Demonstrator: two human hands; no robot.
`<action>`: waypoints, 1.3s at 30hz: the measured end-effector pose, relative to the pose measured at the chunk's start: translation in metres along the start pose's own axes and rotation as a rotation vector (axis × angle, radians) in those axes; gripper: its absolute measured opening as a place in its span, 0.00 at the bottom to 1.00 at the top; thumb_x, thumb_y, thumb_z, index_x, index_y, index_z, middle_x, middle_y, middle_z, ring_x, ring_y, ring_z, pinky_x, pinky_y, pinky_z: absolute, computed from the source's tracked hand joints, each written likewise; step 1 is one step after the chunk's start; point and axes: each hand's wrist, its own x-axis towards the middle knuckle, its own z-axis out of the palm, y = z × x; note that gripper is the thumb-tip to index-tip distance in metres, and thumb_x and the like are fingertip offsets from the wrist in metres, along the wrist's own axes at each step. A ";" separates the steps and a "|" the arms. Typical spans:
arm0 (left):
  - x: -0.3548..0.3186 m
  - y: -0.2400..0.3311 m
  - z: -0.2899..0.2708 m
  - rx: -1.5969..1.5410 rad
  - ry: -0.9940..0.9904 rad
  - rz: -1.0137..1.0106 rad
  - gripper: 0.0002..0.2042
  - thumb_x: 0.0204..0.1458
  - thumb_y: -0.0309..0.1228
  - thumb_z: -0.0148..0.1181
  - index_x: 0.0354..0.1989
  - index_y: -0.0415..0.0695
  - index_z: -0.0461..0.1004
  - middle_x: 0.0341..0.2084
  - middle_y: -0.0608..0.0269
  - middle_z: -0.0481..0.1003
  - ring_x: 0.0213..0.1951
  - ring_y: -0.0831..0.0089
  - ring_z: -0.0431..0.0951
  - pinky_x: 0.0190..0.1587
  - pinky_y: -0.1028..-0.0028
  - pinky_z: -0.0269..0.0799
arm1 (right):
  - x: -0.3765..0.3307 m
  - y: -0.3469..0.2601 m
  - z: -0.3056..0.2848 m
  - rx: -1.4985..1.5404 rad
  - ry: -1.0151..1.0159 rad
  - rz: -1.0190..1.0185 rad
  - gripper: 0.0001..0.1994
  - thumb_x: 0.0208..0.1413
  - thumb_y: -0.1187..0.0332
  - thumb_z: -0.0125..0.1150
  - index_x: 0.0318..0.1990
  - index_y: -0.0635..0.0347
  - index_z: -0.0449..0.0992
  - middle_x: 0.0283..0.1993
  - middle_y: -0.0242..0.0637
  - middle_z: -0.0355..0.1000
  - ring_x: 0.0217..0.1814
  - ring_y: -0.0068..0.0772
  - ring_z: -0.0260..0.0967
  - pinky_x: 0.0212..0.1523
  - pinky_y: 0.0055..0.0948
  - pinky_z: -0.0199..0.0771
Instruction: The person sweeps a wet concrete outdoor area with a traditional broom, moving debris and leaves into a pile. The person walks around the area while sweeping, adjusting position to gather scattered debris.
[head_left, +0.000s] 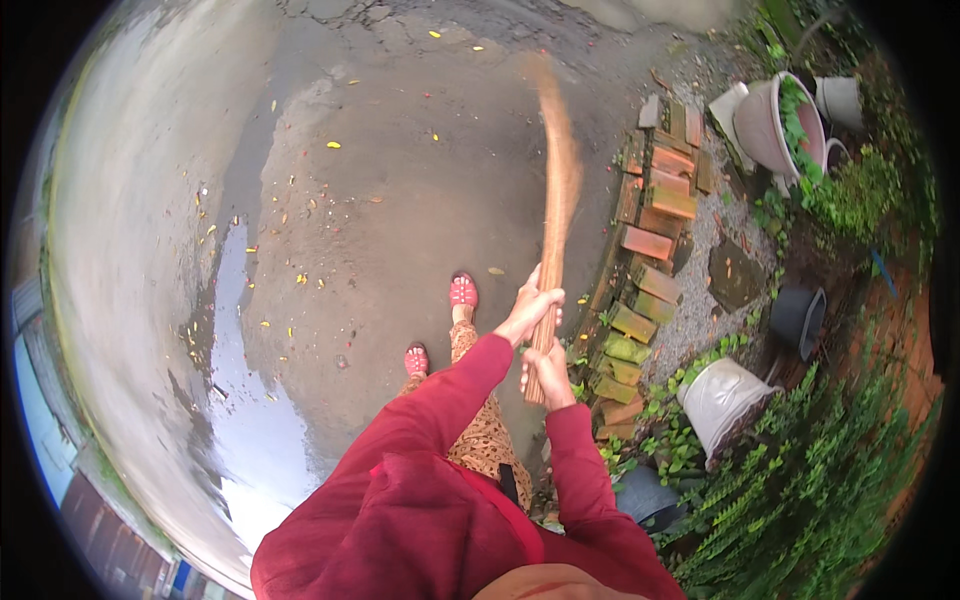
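broom [556,190]: long bundle of brown bristles, blurred, slanting up over the wet pavement [400,200] just beside the brick edging [650,245]
left hand [533,308]: clenched around the broom's lower shaft
right hand [549,372]: wrapped around the shaft just below the left
feet: red sandals [462,292] near yellow leaves [333,145]

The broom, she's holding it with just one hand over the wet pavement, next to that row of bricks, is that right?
Not quite. The head view shows both hands on the broom: the left hand higher up, the right hand below it. The wet pavement and row of bricks are right.
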 end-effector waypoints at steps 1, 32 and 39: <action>0.021 0.008 -0.004 -0.024 -0.062 0.003 0.38 0.40 0.20 0.51 0.61 0.52 0.42 0.16 0.66 0.65 0.13 0.77 0.66 0.14 0.76 0.66 | 0.018 -0.010 0.005 -0.006 -0.008 -0.005 0.16 0.38 0.76 0.47 0.39 0.59 0.56 0.17 0.34 0.60 0.10 0.27 0.59 0.08 0.28 0.64; -0.217 -0.025 -0.289 -0.554 0.600 0.418 0.31 0.35 0.19 0.55 0.54 0.42 0.57 0.17 0.66 0.68 0.13 0.78 0.67 0.13 0.78 0.65 | -0.052 0.172 0.231 -0.650 -0.584 0.284 0.06 0.47 0.71 0.50 0.32 0.62 0.64 0.22 0.32 0.64 0.17 0.24 0.61 0.18 0.25 0.65; -0.348 -0.069 -0.316 -0.604 0.879 0.587 0.32 0.38 0.21 0.53 0.56 0.45 0.53 0.15 0.66 0.67 0.13 0.78 0.66 0.13 0.78 0.65 | -0.141 0.239 0.256 -0.791 -0.750 0.376 0.06 0.41 0.75 0.49 0.29 0.62 0.61 0.16 0.34 0.60 0.10 0.27 0.58 0.10 0.28 0.62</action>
